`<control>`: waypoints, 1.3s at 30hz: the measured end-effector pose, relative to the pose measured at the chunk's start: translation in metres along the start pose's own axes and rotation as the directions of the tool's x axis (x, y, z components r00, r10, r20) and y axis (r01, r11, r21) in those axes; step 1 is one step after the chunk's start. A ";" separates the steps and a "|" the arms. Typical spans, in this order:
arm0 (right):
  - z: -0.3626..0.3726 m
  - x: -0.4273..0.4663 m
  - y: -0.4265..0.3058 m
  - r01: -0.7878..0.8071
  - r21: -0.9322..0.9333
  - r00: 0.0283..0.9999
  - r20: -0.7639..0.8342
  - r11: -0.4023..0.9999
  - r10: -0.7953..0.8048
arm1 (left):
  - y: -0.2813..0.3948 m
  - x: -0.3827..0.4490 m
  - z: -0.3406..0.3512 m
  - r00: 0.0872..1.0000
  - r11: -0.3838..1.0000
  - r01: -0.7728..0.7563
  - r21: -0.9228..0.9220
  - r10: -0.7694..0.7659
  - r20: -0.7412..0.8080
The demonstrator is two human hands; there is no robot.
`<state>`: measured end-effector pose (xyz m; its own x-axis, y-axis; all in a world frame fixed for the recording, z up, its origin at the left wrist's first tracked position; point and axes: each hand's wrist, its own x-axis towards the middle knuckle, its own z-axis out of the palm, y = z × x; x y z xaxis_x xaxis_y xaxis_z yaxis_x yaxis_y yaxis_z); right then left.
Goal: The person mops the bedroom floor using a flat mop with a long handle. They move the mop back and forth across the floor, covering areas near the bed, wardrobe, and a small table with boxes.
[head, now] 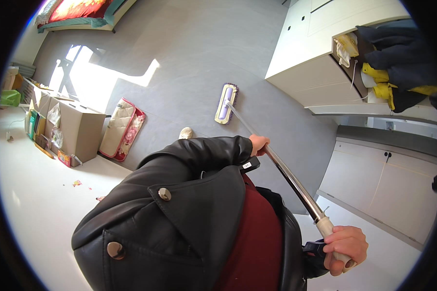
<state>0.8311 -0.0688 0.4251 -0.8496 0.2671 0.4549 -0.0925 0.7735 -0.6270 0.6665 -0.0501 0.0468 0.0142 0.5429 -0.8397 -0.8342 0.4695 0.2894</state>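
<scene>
A flat mop with a pale purple plate [224, 103] and a purple-fringed pad rests on the grey floor [189, 65]. Its metal pole [293, 180] slants from the mop head to the lower right. My left hand [259, 144] is closed around the lower pole, at the cuff of a black leather jacket sleeve. Near the pole's top end, my right hand [345, 249] wraps around the whitish grip [325, 226]. A dark device [314, 248] sits at my right wrist. One pale shoe [185, 133] shows beyond my left sleeve.
A folded, red-edged mat [118, 129] lies left of the mop, beside a cardboard box [83, 127]. A white cabinet [302, 80] with clothes in its open compartment [397, 65] stands at right; cupboard doors [380, 185] are below it. A bed [80, 14] is at upper left.
</scene>
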 end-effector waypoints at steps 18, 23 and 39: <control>0.136 0.146 0.069 0.011 0.621 0.890 0.350 0.784 -0.290 | 0.054 -0.059 -0.272 0.862 0.687 -0.461 -0.562 0.197 -0.467; 0.188 0.180 0.067 -0.030 0.727 0.865 0.363 0.686 -0.347 | 0.055 -0.061 -0.325 0.842 0.561 -0.521 -0.643 0.214 -0.496; 0.132 0.114 0.092 -0.084 0.620 0.993 0.116 0.780 0.015 | 0.083 -0.014 -0.257 0.886 0.932 -0.349 -0.100 0.294 -0.358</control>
<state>0.6567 -0.0434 0.3359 -0.9055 0.2099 0.3688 -0.3226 0.2241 -0.9196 0.4556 -0.1976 -0.0353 -0.4302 0.3697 -0.8236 -0.8371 0.1782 0.5172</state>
